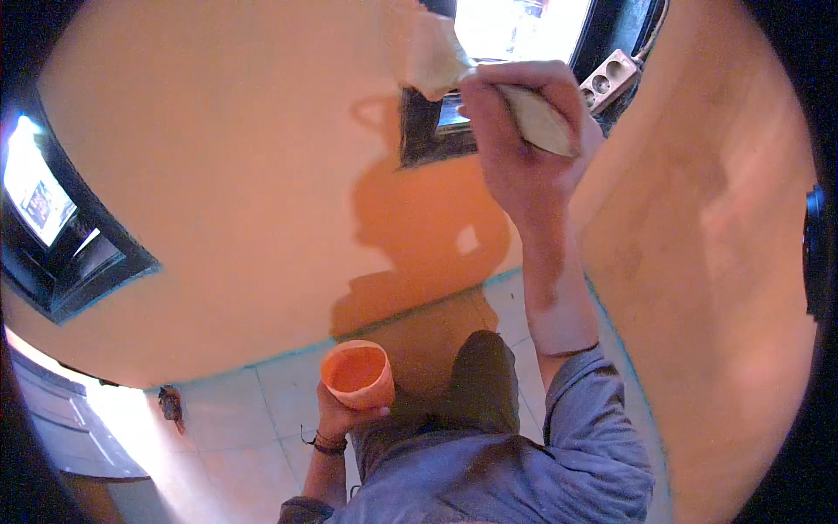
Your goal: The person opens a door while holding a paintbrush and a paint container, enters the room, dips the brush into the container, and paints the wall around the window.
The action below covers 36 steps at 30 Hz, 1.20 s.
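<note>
My right hand (pixel 530 124) is raised at the upper middle, closed around the pale handle of a broad tool (pixel 438 56), whose translucent, orange-smeared blade or head lies over the orange wall (pixel 249 196) beside a dark window frame (pixel 435 137). Whether the tool is a brush or a spatula I cannot tell. Low down, my left hand (pixel 340 416) holds an orange-stained cup (pixel 359 393) upright, with orange paint or a similar substance inside. My shadow falls on the wall between the two hands.
A power strip (pixel 610 82) sits by the window at the upper right. Another dark-framed window (pixel 98 262) is at the left. A small dark object (pixel 171 403) lies on the tiled floor (pixel 229 419) near the wall's foot. A second orange wall (pixel 687 262) rises at the right.
</note>
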Available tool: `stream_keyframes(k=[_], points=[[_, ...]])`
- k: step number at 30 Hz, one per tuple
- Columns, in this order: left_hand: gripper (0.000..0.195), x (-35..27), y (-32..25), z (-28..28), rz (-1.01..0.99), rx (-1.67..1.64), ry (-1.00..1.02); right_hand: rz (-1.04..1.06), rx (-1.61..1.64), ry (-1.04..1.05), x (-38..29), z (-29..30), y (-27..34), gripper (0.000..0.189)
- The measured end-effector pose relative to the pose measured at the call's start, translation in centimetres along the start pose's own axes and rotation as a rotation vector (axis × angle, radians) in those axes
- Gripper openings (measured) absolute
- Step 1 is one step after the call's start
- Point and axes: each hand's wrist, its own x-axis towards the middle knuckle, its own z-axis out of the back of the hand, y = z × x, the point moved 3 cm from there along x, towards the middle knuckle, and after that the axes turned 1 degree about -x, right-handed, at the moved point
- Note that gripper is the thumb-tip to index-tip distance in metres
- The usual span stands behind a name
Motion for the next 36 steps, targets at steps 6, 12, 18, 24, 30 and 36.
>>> stream_keyframes(k=[6, 12, 18, 24, 30, 36], points=[[0.080, 0.0, 0.0, 0.1, 0.034, 0.054, -0.024, -0.126, -0.105, 0.163, -2.1, 0.1, 0.2, 0.013], [0.080, 0.1, -0.7, 0.0, 0.011, 0.094, 0.016, -0.161, 0.063, -0.006, -1.5, -0.2, 0.5, 0.012], [0.080, 0.2, -1.5, -0.6, 0.031, 0.008, 0.018, -0.228, 0.119, -0.065, -1.4, 0.5, 1.0, 0.014], [0.081, 0.1, -1.6, -0.6, 0.024, -0.037, -0.007, -0.156, 0.010, 0.128, -1.5, 0.3, 0.7, 0.012], [0.081, 0.0, -0.8, -0.8, 0.024, 0.018, 0.019, -0.194, 0.098, 0.006, -0.9, 0.0, 0.9, 0.012], [0.080, -0.3, -1.1, -0.8, 0.024, -0.019, 0.012, -0.167, 0.002, 0.076, -1.7, 0.6, 1.5, 0.010]])
